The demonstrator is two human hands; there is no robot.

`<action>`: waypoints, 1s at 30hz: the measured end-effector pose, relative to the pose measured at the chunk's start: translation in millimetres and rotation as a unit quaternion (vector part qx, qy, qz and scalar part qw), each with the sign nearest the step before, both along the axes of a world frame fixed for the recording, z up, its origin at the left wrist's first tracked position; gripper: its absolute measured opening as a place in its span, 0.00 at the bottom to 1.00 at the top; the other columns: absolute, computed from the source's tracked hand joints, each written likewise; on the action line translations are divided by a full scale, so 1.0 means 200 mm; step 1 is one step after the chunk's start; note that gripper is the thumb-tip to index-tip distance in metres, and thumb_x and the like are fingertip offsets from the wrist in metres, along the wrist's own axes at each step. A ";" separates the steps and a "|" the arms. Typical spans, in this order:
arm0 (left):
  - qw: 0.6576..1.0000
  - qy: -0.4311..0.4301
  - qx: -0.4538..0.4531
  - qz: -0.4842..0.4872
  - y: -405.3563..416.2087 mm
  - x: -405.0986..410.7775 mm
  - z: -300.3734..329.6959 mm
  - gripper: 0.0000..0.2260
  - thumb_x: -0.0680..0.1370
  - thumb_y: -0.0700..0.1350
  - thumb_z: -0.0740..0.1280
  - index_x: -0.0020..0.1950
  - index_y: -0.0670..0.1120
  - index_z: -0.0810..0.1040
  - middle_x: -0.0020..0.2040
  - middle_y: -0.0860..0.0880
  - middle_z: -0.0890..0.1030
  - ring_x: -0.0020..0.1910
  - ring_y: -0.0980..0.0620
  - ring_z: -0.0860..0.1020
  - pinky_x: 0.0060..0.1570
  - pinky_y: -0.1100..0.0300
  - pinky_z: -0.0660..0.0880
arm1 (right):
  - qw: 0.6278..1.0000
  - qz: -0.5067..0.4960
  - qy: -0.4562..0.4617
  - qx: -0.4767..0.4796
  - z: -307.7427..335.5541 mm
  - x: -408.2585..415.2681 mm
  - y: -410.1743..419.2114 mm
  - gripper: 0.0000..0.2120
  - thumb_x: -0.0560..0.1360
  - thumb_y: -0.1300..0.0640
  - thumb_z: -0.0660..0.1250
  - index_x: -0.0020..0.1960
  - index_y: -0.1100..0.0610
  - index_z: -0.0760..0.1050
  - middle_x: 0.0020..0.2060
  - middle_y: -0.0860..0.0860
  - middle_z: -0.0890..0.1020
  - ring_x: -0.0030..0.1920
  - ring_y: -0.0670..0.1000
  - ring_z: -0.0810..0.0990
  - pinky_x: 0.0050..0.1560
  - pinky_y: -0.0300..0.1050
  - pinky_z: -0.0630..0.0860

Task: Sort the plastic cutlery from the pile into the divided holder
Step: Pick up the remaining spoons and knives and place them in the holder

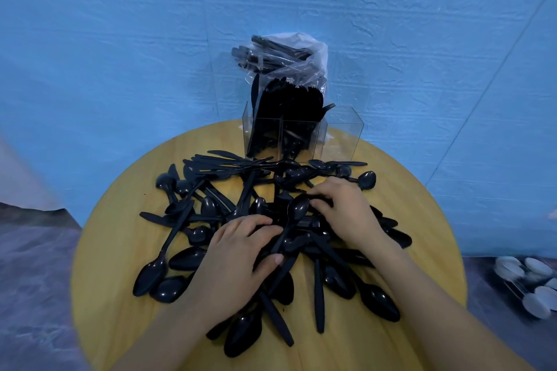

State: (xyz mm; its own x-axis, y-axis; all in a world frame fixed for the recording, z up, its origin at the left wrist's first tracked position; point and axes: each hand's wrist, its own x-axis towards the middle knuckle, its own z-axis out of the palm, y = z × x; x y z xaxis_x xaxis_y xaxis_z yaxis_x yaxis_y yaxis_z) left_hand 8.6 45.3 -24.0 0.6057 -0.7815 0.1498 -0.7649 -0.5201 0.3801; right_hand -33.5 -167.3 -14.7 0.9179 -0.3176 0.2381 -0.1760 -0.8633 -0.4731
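Note:
A pile of black plastic cutlery [211,208], mostly spoons with some knives, covers the round yellow table [114,250]. Behind it stands a clear divided holder [343,132]; its left and middle compartments are packed with black cutlery, and the right one looks empty. My left hand [232,262] lies in the pile with fingers and thumb curled round a spoon's handle [281,238]. The bowl of that spoon [299,207] points away from me. My right hand [343,208] pinches at cutlery beside that bowl with curled fingers.
A clear plastic bag [301,54] of black cutlery sits on top of the holder against the blue backdrop. White spoons [530,283] lie off the table at the lower right. The table's near edge runs under my forearms.

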 end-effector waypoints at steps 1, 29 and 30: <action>1.000 -0.003 -0.004 -0.003 0.00 0.00 0.00 0.23 0.78 0.62 0.54 0.72 0.59 0.63 0.69 0.63 0.61 0.71 0.61 0.57 0.68 0.64 0.46 | 1.000 -0.004 -0.014 0.014 0.01 0.01 0.00 0.10 0.76 0.60 0.66 0.57 0.56 0.80 0.48 0.49 0.77 0.54 0.51 0.75 0.56 0.43 0.70; 0.999 -0.003 -0.027 -0.028 0.03 0.03 0.00 0.18 0.82 0.52 0.54 0.72 0.58 0.63 0.69 0.62 0.62 0.69 0.63 0.58 0.65 0.69 0.46 | 0.990 0.016 0.133 -0.033 0.12 0.42 0.15 0.14 0.81 0.51 0.58 0.63 0.50 0.75 0.61 0.49 0.76 0.63 0.55 0.71 0.66 0.58 0.60; 0.999 -0.004 -0.028 -0.030 0.03 0.03 0.00 0.18 0.82 0.52 0.55 0.72 0.58 0.64 0.69 0.62 0.63 0.69 0.62 0.58 0.65 0.69 0.46 | 0.994 0.015 0.110 -0.024 0.12 0.38 0.15 0.13 0.80 0.51 0.58 0.61 0.50 0.76 0.59 0.49 0.77 0.62 0.54 0.72 0.66 0.58 0.63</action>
